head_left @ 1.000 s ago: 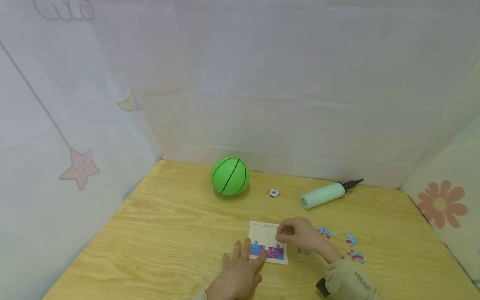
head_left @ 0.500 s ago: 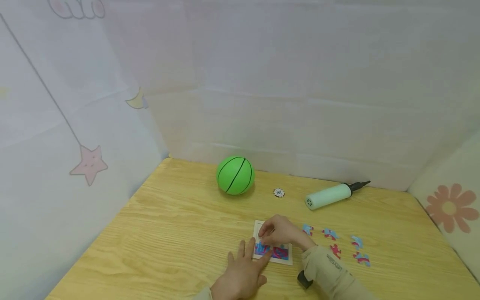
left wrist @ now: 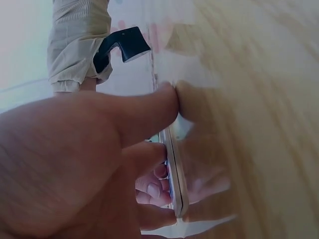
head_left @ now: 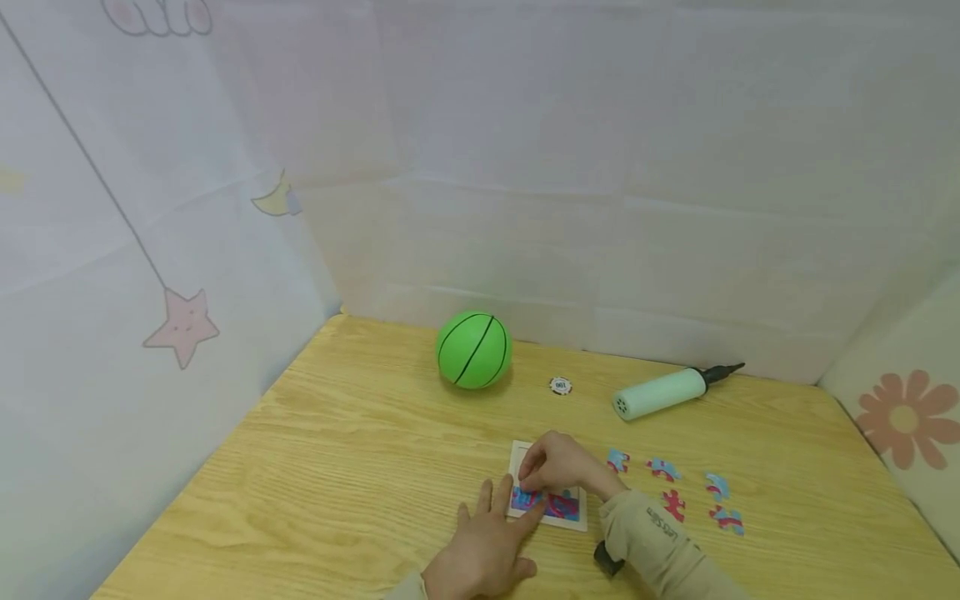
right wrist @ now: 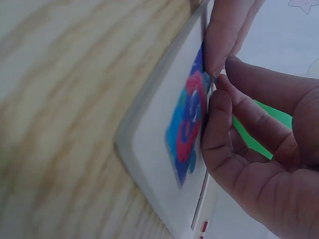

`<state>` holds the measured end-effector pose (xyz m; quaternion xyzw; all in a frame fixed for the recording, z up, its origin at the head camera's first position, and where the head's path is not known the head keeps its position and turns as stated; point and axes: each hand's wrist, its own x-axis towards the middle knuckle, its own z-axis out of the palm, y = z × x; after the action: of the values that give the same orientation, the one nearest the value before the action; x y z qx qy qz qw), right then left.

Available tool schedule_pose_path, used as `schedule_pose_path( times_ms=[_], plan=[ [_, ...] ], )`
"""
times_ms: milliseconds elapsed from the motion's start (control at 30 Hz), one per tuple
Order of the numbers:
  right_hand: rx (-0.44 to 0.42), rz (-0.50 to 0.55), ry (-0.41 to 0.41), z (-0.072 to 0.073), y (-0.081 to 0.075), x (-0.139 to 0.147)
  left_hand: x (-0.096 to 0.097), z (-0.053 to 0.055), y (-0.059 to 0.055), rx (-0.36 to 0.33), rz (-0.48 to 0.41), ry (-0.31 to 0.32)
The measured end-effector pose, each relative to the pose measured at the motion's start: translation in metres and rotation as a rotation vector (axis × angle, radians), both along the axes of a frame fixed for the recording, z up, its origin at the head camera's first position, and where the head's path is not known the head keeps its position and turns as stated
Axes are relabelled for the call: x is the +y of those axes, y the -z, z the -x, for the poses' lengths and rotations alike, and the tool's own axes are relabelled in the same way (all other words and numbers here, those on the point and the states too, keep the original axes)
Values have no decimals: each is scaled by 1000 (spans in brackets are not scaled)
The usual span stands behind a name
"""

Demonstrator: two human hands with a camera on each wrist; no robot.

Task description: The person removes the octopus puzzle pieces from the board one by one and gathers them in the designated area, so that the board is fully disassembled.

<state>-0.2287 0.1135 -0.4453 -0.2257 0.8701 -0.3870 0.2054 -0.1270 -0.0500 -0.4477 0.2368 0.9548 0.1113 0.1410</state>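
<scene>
A white puzzle tray lies on the wooden table, its near rows filled with blue and pink jigsaw pieces. My left hand rests palm down with spread fingers, the fingertips on the tray's near left part. In the left wrist view, its fingers reach the tray's edge. Over the tray's left half, my right hand pinches a small puzzle piece between thumb and fingertips, right at the fitted pieces and beside a left fingertip. Most of that piece is hidden by the fingers.
Several loose puzzle pieces lie right of the tray. Behind stand a green ball, a poker chip and a pale green hand pump. Patterned cloth walls enclose the table's back and sides.
My right hand has moved left across the tray and come down at the fitted pieces, uncovering loose pieces at the right. My left hand stays on the tray; the head view has shifted slightly.
</scene>
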Motion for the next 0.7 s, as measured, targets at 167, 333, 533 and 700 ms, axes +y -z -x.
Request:
schedule_pose_path(
  times_ms=[167,333,533,700],
  plan=[
    [19,-9,15,-1,0,-1,0,1,-1,-19,3,0],
    [16,-1,22,-1,1,-2,0,1,-2,-13,11,1],
    [-13,11,27,-2,-1,-3,0,0,-2,-21,17,-3],
    [-52,20,34,-3,-2,-3,1,1,-2,-7,39,0]
  ],
)
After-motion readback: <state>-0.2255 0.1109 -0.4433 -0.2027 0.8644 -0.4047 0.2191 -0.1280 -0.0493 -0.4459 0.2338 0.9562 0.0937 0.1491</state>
